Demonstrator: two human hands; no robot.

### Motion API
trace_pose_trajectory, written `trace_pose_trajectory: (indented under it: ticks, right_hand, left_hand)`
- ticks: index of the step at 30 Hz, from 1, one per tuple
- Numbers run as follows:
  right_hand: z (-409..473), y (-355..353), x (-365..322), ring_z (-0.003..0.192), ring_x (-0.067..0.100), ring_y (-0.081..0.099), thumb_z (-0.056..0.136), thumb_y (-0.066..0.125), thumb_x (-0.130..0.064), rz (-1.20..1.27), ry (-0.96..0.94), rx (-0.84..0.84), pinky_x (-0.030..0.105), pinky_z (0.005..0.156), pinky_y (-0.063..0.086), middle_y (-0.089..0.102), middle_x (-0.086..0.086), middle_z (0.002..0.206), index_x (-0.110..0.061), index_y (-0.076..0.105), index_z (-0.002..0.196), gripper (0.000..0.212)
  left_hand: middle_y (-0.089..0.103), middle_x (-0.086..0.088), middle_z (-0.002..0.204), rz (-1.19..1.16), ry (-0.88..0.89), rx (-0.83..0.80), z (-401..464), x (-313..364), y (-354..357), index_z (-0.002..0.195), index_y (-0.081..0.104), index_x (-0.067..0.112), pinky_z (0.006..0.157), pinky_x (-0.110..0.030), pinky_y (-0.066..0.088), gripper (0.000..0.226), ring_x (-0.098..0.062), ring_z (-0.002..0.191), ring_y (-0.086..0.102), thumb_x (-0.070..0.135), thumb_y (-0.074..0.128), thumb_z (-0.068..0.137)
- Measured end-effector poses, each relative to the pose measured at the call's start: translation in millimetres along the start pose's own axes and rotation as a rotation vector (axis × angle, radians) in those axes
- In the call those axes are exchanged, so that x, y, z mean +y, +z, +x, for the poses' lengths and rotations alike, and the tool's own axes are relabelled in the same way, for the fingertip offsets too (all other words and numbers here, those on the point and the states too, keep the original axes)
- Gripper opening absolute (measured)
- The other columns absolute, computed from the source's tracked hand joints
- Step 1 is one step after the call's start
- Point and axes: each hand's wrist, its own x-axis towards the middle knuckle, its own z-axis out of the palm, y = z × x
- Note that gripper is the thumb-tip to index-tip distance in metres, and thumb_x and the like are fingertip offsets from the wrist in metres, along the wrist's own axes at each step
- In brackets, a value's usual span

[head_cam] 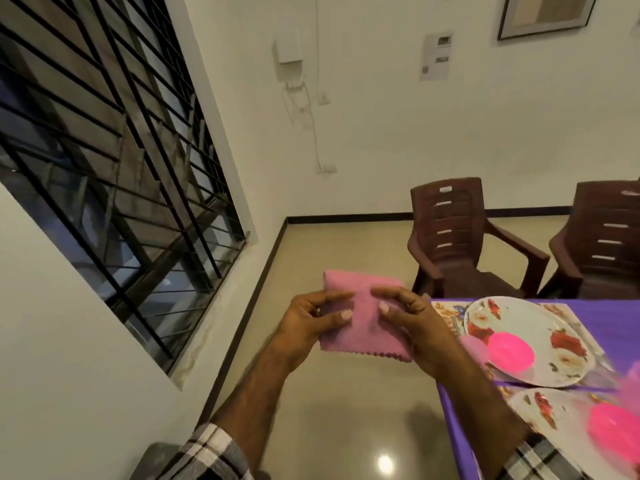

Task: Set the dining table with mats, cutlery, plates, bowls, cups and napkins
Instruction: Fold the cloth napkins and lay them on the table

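Observation:
A folded pink cloth napkin [363,336] with a zigzag lower edge is held in the air over the floor, left of the table. My left hand [311,325] pinches its left side and my right hand [412,322] pinches its right side, thumbs on top. On the purple table [616,317] a floral plate [554,327] sits on a patterned mat [446,315] and carries a pink bowl [510,351]. A second floral plate [550,420] with another pink bowl [613,433] lies nearer, at the right edge.
Two dark brown plastic chairs [460,244] [602,240] stand behind the table's far end. A barred window [114,161] fills the left wall. Beige tiled floor [346,393] lies between the wall and the table.

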Motion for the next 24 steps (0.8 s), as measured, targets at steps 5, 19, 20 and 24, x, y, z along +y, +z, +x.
trace_pose_trajectory:
  ticks: [5,19,20,24]
  right_hand:
    - [-22,-33,15,0.106,0.040,0.074,0.086,0.078,0.003,-0.113,0.051,0.064,0.040,0.080,0.063,0.076,0.019,0.117,-0.007,0.079,0.111,0.028]
    - [-66,-86,-11,0.113,0.031,0.073,0.087,0.079,-0.004,-0.127,0.154,-0.125,0.046,0.088,0.064,0.070,0.013,0.131,-0.019,0.075,0.127,0.043]
    - [-66,-86,-8,0.108,0.030,0.074,0.087,0.080,-0.006,-0.197,0.146,-0.107,0.044,0.084,0.064,0.074,0.012,0.123,-0.016,0.081,0.116,0.030]
    - [-74,-101,0,0.111,0.032,0.074,0.086,0.080,0.001,-0.190,0.122,-0.058,0.042,0.084,0.064,0.077,0.009,0.120,-0.017,0.083,0.112,0.032]
  left_hand:
    - [0.077,-0.002,0.127,0.082,-0.125,-0.042,-14,-23,41,0.131,0.075,0.013,0.098,-0.048,0.062,0.055,-0.032,0.122,0.071,0.004,0.089,0.078]
    - [0.066,-0.007,0.144,-0.078,-0.258,-0.034,-50,-43,89,0.138,0.071,0.024,0.099,-0.056,0.060,0.060,-0.038,0.130,0.065,0.001,0.084,0.084]
    - [0.069,-0.006,0.140,-0.020,-0.258,-0.008,-49,-45,90,0.132,0.076,0.022,0.099,-0.057,0.060,0.054,-0.039,0.129,0.065,0.003,0.086,0.083]
    - [0.071,-0.003,0.140,0.003,-0.249,0.009,-50,-42,109,0.140,0.071,0.021,0.100,-0.056,0.060,0.063,-0.030,0.126,0.069,0.000,0.087,0.082]
